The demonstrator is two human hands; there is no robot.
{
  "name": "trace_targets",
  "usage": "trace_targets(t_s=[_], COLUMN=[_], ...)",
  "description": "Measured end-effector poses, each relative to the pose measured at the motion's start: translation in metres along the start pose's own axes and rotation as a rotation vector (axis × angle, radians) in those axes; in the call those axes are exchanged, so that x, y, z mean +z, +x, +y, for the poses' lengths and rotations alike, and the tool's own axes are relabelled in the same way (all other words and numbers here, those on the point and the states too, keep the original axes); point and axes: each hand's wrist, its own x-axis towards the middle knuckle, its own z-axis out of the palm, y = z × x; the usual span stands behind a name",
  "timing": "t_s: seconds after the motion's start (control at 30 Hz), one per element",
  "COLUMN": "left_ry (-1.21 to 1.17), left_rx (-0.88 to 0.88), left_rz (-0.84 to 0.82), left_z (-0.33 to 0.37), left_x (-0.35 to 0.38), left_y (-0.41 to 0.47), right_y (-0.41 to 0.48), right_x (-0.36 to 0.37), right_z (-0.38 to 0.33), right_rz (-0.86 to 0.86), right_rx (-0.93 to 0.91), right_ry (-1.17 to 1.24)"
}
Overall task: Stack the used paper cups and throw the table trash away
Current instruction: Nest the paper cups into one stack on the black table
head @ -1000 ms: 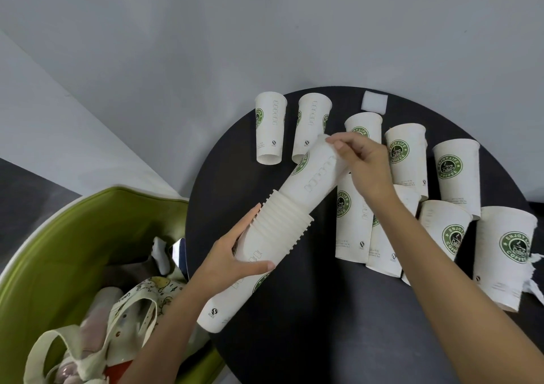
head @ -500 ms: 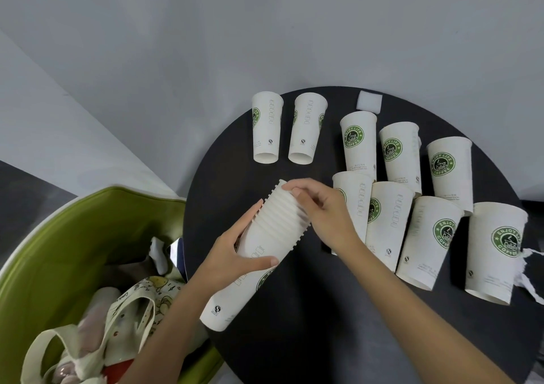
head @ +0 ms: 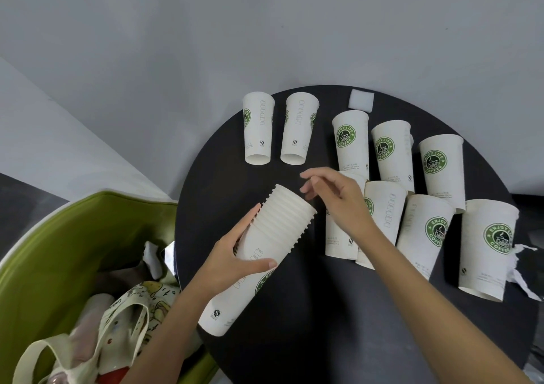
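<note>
My left hand grips a tilted stack of white paper cups, rims pointing up and right, over the left part of the round black table. My right hand hovers just right of the stack's rims, fingers loosely curled and holding nothing. Several single cups with green logos stand upside down on the table: two at the back left, the others crowded at the right. My right hand hides part of one cup.
A green chair at the left holds a printed cloth tote bag. A white square pad lies at the table's back edge. Torn white paper lies at the far right by a cup. A grey wall runs behind.
My right hand pushed a cup fully down into the stack, then let go and lifted off to the right. The left hand kept holding the stack.
</note>
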Motion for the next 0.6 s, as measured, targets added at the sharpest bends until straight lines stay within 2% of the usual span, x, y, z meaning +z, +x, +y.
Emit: trace_targets(t_s=[0.37, 0.6], left_ry=[0.012, 0.01], left_rx=[-0.026, -0.035], left_rz=[0.006, 0.0], left_z=[-0.003, -0.001], left_x=[0.002, 0.004], left_y=[0.011, 0.017], right_y=[0.044, 0.063], right_x=[-0.067, -0.073], right_z=[0.041, 0.053], right_rz=[0.164, -0.023], right_rx=[0.054, 0.136], right_ry=[-0.429, -0.566])
